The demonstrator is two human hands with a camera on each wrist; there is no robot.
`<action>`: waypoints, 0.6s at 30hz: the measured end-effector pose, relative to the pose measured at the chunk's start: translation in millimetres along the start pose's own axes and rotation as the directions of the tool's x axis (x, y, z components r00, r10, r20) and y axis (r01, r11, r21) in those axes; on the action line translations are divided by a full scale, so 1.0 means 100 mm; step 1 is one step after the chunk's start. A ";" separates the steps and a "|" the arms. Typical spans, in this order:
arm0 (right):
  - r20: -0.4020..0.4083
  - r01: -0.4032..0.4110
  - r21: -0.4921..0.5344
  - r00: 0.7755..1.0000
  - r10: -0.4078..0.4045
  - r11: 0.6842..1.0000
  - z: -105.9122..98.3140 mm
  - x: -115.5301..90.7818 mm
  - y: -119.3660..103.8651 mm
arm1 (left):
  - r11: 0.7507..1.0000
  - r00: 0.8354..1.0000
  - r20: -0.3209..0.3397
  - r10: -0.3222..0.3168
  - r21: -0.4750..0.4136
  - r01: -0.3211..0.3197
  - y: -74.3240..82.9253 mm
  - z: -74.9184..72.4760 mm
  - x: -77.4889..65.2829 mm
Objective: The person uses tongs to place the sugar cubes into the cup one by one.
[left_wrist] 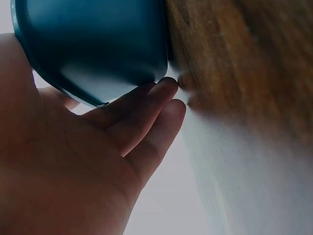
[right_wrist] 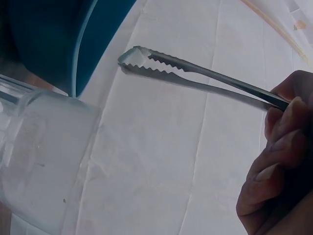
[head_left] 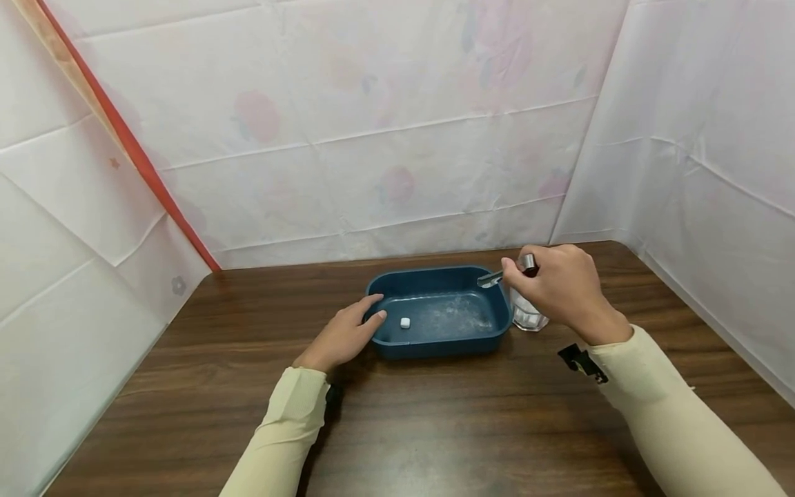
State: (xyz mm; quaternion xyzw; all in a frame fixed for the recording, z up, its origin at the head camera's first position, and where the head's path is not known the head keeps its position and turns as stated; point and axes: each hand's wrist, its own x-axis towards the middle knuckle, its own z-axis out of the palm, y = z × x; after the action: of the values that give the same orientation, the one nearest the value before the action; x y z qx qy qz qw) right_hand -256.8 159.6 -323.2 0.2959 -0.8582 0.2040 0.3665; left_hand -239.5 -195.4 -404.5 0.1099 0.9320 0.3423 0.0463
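Observation:
My left hand (head_left: 341,335) grips the left end of a dark blue rectangular basin (head_left: 410,351). Its thumb and a finger reach over the rim, while other fingers lie along the outer wall in the left wrist view. My right hand (head_left: 562,286) holds serrated metal tongs (right_wrist: 205,78) above the basin's right end. A pale, translucent-looking piece (right_wrist: 137,57) sits between the tong tips. Inside the basin, toward the left, lies a small white cube (head_left: 405,322). Beside its right end stands a clear glass (head_left: 528,317) with whitish contents, partly hidden behind my right hand.
The basin and glass stand on a dark brown wood-grain table (head_left: 422,421). Pale patterned sheeting (head_left: 397,138) hangs behind the table and along both sides. White powdery marks show on the basin's floor.

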 end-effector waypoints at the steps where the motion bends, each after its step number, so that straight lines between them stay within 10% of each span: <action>1: -0.007 0.001 -0.007 1.000 -0.001 1.000 0.00 0.00 0.00 | 1.000 1.000 0.000 0.000 -0.002 0.000 0.00 0.00 0.00; 18: -0.074 -0.070 -0.044 0.995 0.066 0.997 -0.07 0.05 -0.01 | 1.000 1.000 0.000 0.002 0.013 -0.002 0.00 -0.02 0.01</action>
State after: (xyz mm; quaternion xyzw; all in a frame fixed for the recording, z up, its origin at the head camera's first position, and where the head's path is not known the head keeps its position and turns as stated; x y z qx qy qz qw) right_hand -255.0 161.4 -314.9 0.2504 -0.8584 0.2070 0.3970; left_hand -240.3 -196.3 -403.0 0.1112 0.9341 0.3361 0.0452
